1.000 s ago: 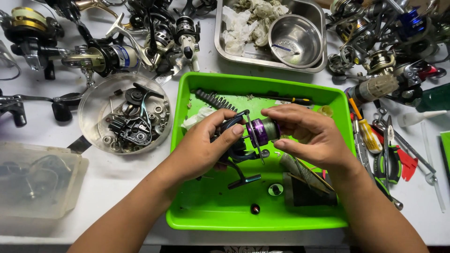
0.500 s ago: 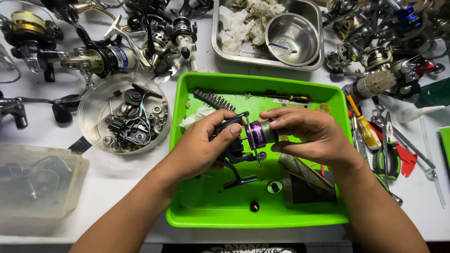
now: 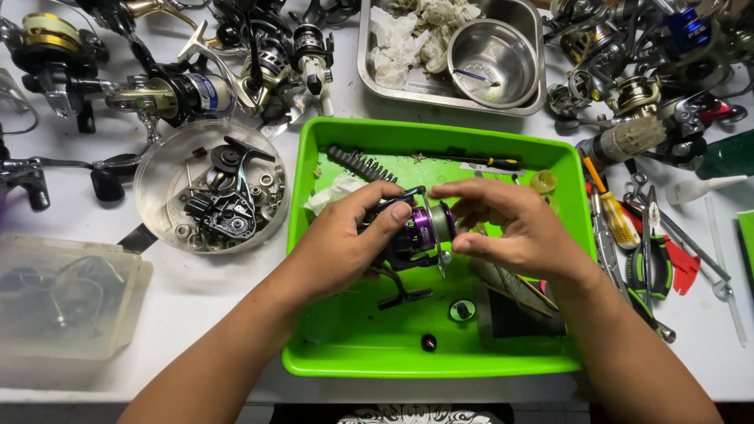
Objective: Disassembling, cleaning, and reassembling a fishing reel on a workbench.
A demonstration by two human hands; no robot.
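Note:
Over a green plastic tray (image 3: 338, 345) I hold a small black and purple fishing reel (image 3: 415, 235). My left hand (image 3: 345, 239) grips the reel body from the left, thumb on top. My right hand (image 3: 514, 228) pinches the silver spool end of the reel with fingertips and thumb. The reel's crank handle (image 3: 400, 294) hangs below onto the tray floor. A black spring (image 3: 360, 163), a screwdriver (image 3: 479, 161), a small round cap (image 3: 462, 310) and a dark bead (image 3: 429, 342) lie in the tray.
A clear round bowl (image 3: 157, 169) of reel parts sits left of the tray. Several fishing reels (image 3: 181, 90) crowd the back left and back right. A steel tray (image 3: 369, 74) with rags and a steel bowl (image 3: 491, 51) is behind. Pliers and screwdrivers (image 3: 628, 235) lie right. A clear box (image 3: 63, 302) is front left.
Both hands stay on the reel; my right hand's fingers have shifted slightly around the spool end. The view has drifted a little downward.

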